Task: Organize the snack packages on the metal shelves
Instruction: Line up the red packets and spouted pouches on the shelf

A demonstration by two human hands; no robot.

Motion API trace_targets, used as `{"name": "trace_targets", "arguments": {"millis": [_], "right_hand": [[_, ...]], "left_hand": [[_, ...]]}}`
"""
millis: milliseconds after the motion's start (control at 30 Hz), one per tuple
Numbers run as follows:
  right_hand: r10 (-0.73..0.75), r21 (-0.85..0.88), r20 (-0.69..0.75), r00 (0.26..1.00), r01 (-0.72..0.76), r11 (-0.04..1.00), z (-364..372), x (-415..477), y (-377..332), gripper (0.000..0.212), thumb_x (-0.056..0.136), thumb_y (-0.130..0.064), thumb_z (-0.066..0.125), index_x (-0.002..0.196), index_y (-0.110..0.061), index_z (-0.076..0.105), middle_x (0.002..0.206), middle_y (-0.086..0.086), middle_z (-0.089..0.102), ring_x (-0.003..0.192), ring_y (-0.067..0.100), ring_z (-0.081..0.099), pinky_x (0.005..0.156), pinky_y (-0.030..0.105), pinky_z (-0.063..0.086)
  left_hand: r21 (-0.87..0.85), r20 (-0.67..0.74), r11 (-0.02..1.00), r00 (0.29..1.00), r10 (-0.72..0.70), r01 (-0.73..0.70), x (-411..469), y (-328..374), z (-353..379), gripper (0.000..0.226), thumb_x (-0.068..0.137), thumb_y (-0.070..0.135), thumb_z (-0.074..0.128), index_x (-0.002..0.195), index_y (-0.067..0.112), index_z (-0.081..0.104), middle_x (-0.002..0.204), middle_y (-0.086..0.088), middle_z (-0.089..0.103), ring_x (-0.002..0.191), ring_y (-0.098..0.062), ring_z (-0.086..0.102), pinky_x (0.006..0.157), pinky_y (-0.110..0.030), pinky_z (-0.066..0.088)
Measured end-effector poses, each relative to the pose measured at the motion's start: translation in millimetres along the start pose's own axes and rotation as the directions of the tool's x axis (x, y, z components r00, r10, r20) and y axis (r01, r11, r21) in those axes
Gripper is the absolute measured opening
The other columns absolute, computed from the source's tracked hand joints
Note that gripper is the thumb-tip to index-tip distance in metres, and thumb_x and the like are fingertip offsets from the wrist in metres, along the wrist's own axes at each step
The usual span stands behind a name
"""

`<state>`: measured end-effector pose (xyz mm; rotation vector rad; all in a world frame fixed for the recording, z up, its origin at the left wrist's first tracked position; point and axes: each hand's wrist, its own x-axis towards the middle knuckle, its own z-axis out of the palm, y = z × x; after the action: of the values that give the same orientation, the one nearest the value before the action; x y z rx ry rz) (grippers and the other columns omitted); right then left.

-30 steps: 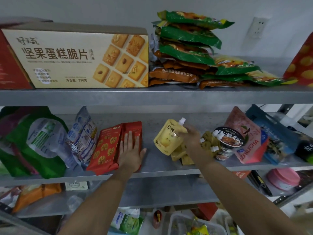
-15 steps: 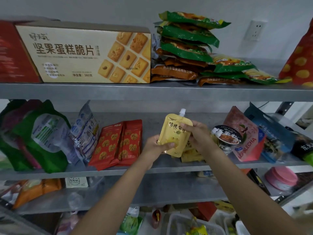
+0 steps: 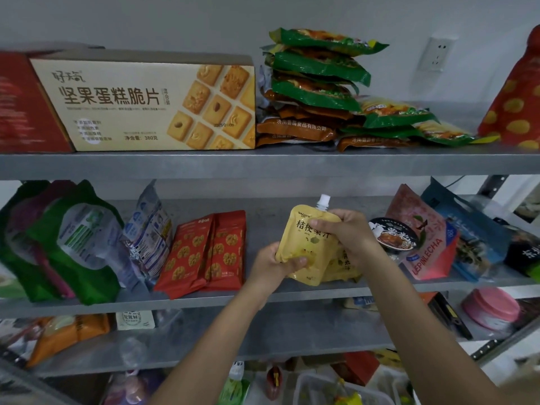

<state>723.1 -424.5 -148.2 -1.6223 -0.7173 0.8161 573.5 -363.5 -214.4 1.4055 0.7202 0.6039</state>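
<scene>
Grey metal shelves [image 3: 263, 163] are set against a pale wall [image 3: 175, 21] bearing a socket [image 3: 436, 54]; a yellow pouch [image 3: 306, 247] is held upright over the middle shelf, near red biscuit packets [image 3: 204, 252]; its lower corner is pinched by the left hand [image 3: 273, 266]; its upper edge, below the spout, is gripped by the right hand [image 3: 352, 233].

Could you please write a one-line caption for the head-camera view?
Left hand and right hand hold a yellow spouted drink pouch over the grey metal middle shelf, beside two red cookie packets.
</scene>
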Motion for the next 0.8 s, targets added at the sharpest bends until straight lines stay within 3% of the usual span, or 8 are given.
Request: {"name": "trace_targets", "arguments": {"millis": [133, 233, 333, 433, 500, 567, 667, 800], "right_hand": [[0.007, 0.007, -0.207, 0.978, -0.006, 1.0, 9, -5, 4, 0.018, 0.074, -0.014, 0.081, 0.072, -0.011, 0.064, 0.073, 0.006, 0.068, 0.067, 0.022, 0.063, 0.067, 0.033, 0.052], [0.04, 0.12, -0.25, 0.967, -0.01, 0.993, 15, -11, 4, 0.022, 0.079, -0.01, 0.075, 0.069, -0.012, 0.056, 0.069, 0.006, 0.064, 0.063, 0.022, 0.059, 0.065, 0.033, 0.05], [0.073, 0.228, -0.181, 0.981, -0.031, 0.973, 16, -19, -2, 0.018, 0.081, -0.003, 0.071, 0.073, -0.011, 0.057, 0.07, 0.006, 0.066, 0.064, 0.022, 0.063, 0.065, 0.033, 0.052], [0.056, 0.277, -0.077, 0.995, -0.033, 0.96, 11, -26, -2, 0.007, 0.087, -0.011, 0.067, 0.088, -0.01, 0.061, 0.082, 0.007, 0.069, 0.073, 0.021, 0.066, 0.067, 0.034, 0.054], [-0.022, 0.249, 0.005, 1.0, 0.02, 0.968, 4, -29, 2, 0.029, 0.093, -0.036, 0.06, 0.107, -0.01, 0.061, 0.1, 0.006, 0.07, 0.09, 0.017, 0.068, 0.071, 0.031, 0.054], [-0.11, 0.187, 0.075, 0.991, 0.095, 0.978, -3, -30, 5, 0.054, 0.085, -0.057, 0.051, 0.119, -0.016, 0.057, 0.115, 0.001, 0.067, 0.106, 0.011, 0.063, 0.081, 0.03, 0.051], [-0.145, 0.223, 0.155, 0.977, 0.108, 0.969, -8, -32, 8, 0.055, 0.076, -0.044, 0.064, 0.125, -0.022, 0.052, 0.116, -0.001, 0.069, 0.107, 0.013, 0.065, 0.082, 0.029, 0.053], [-0.046, 0.391, 0.209, 0.977, -0.04, 0.919, -8, -33, 2, 0.045, 0.072, -0.019, 0.073, 0.114, -0.008, 0.063, 0.105, 0.011, 0.073, 0.096, 0.028, 0.07, 0.075, 0.038, 0.059]], "left_hand": [[0.648, -0.118, 0.757, 0.971, 0.208, -0.083, -9, 4, 8, 0.088, 0.085, 0.046, 0.069, 0.154, 0.025, 0.018, 0.153, 0.004, 0.03, 0.139, -0.016, 0.033, 0.109, -0.038, 0.037], [0.699, -0.011, 0.686, 0.956, 0.293, -0.202, -19, 1, 25, 0.101, 0.082, 0.051, 0.069, 0.155, 0.031, 0.002, 0.16, 0.005, 0.012, 0.144, -0.017, 0.017, 0.114, -0.038, 0.031], [0.741, -0.123, 0.654, 0.925, 0.359, -0.155, -23, -4, 32, 0.092, 0.085, 0.027, 0.071, 0.155, 0.027, 0.01, 0.158, 0.002, 0.019, 0.143, -0.018, 0.022, 0.105, -0.031, 0.035], [0.646, -0.298, 0.732, 0.811, 0.503, -0.216, -22, -2, 24, 0.057, 0.08, -0.004, 0.067, 0.13, 0.016, 0.049, 0.125, -0.001, 0.054, 0.111, -0.015, 0.053, 0.081, -0.02, 0.039], [0.471, -0.296, 0.838, 0.845, 0.445, -0.277, -21, 3, 18, 0.036, 0.082, -0.004, 0.069, 0.104, 0.021, 0.056, 0.101, 0.005, 0.062, 0.089, -0.005, 0.059, 0.072, -0.019, 0.042], [0.129, -0.248, 0.965, 0.934, 0.256, -0.23, -23, 13, 15, 0.022, 0.086, 0.004, 0.07, 0.096, 0.022, 0.062, 0.09, 0.004, 0.069, 0.081, -0.002, 0.064, 0.07, -0.022, 0.049], [-0.24, -0.086, 0.97, 0.996, 0.029, -0.049, -30, 22, 14, 0.017, 0.09, 0.01, 0.066, 0.106, 0.012, 0.068, 0.1, -0.007, 0.075, 0.092, -0.022, 0.072, 0.076, -0.035, 0.059], [-0.214, 0.073, 0.974, 0.996, -0.053, 0.068, -37, 22, 16, 0.02, 0.089, 0.014, 0.067, 0.108, 0.008, 0.068, 0.102, -0.009, 0.075, 0.095, -0.025, 0.071, 0.082, -0.036, 0.058]]}}
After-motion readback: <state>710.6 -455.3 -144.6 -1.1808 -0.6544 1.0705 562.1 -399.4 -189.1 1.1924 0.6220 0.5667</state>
